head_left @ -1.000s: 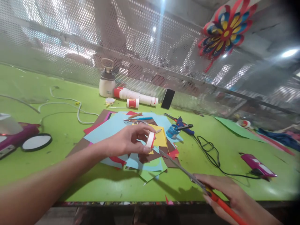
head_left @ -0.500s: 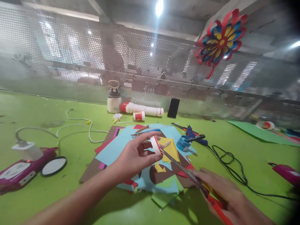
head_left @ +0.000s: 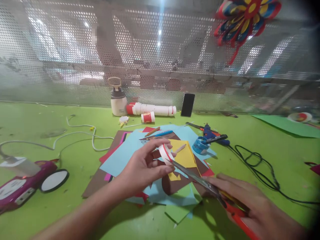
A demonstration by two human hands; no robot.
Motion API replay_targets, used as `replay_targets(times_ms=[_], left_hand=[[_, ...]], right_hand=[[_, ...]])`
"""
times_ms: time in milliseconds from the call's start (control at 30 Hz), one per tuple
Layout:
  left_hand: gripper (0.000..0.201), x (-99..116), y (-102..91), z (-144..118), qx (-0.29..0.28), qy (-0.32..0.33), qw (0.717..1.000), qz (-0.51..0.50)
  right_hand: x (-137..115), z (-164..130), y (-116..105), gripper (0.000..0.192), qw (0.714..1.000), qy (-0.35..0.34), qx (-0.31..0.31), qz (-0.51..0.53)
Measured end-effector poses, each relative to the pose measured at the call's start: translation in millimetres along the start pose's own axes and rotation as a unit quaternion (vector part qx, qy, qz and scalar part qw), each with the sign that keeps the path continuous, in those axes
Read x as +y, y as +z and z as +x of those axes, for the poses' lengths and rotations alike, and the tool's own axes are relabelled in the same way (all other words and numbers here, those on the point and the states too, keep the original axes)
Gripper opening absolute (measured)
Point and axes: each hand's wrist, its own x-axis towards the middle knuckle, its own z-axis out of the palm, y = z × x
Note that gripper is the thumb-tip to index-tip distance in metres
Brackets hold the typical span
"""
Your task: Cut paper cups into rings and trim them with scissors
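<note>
Surface (head_left: pixel 50 115), bright green; directly on it: pile of coloured paper sheets (head_left: pixel 122 156), mid-surface; pump sprayer (head_left: pixel 118 104), upright; white tube (head_left: pixel 155 109) with red end, lying; red-and-white cup (head_left: pixel 148 117), on its side; black phone-like slab (head_left: pixel 188 105), standing; blue glue gun (head_left: pixel 208 132), black cord (head_left: pixel 273 169); green sheet (head_left: pixel 285 126); purple power strip (head_left: pixel 35 180); black-rimmed disc (head_left: pixel 55 180); white cable (head_left: pixel 93 136)

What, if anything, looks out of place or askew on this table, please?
The coloured paper sheets look untidy: they overlap at odd angles below the left hand, with cut scraps among them, and a green piece juts from the near side. I see no clear spill.
</note>
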Motion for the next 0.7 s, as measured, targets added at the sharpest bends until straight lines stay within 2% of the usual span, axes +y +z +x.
replay_targets(times_ms=[133,233,433,567,700], left_hand=[[0.049,-2.2,0.0,0.9,0.014,0.025,0.999,0.024],[0.043,-4.5,-0.4,1.4,0.024,0.057,0.998,0.028],[0.041,-3.7,0.0,0.4,0.02,0.063,0.998,0.024],[0.042,-4.0,0.1,-0.6,0.008,0.078,0.997,0.026],[0.043,-5.9,-0.8,-0.8,0.006,0.091,0.995,0.045]], right_hand=[[-0.6,1.5,-2.4,0.047,0.997,-0.042,-0.035,-0.047],[-3.8,5.3,-5.4,0.045,0.998,-0.045,-0.027,-0.039],[-6.0,4.1,-5.9,0.051,0.998,-0.033,-0.034,-0.031],[-6.7,-1.0,-4.2,0.056,0.997,-0.043,-0.013,-0.066],[-13.4,-0.9,-7.8,0.055,0.988,-0.083,-0.001,-0.128]])
